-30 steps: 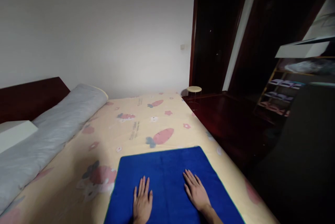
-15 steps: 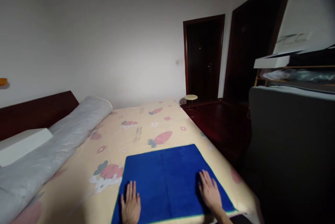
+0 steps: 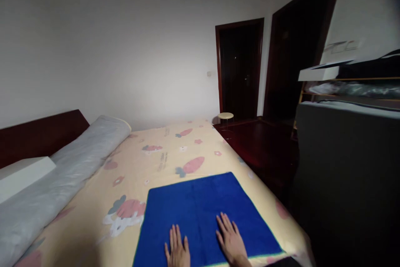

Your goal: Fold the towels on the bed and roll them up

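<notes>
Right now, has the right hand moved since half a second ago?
Yes: against the cloth, unmoved on the bed, the right hand has shifted left, away from the right edge and toward the crease.

The person's bare left hand and bare right hand lie palm-down on a flat, green-edged, rectangular blue cloth atop a cream, carrot-printed bedsheet.

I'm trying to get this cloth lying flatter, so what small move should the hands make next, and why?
I'd probably slide the left hand and the right hand gently apart across the blue cloth: both appear to lie palm-down on its near half, one on each side of a faint crease that still shows down its middle.
</notes>
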The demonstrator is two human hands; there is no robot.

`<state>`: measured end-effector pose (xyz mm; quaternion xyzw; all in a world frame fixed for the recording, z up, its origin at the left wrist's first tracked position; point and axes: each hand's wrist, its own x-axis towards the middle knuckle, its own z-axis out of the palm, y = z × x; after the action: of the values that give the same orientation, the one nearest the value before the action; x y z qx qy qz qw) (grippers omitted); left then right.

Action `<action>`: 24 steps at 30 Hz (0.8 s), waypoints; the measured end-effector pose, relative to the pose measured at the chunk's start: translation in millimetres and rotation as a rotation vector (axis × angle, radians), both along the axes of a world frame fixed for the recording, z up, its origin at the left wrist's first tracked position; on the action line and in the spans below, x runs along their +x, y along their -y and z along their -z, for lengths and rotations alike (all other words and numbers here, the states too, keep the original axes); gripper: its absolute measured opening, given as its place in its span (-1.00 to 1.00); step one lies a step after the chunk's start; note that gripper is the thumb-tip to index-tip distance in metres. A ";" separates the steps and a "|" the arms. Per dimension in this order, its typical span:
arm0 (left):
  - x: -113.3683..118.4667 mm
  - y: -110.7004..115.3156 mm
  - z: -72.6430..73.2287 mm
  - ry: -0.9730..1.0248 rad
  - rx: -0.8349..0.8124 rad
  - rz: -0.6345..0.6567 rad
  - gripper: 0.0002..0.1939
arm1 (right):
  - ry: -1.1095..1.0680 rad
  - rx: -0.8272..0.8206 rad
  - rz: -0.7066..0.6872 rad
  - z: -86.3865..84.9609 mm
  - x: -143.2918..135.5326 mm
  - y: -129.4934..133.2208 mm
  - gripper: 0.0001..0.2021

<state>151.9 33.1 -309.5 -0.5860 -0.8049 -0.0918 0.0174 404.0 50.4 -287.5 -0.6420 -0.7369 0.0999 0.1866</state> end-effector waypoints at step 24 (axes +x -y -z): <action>-112.1 45.4 -30.0 0.174 0.242 -0.458 -0.20 | 0.105 -0.013 0.569 21.7 115.1 9.0 -0.27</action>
<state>39.8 -12.3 -279.5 -0.3722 -0.8982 -0.2309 0.0381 519.0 41.4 -309.2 -0.8285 -0.5350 0.0148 0.1649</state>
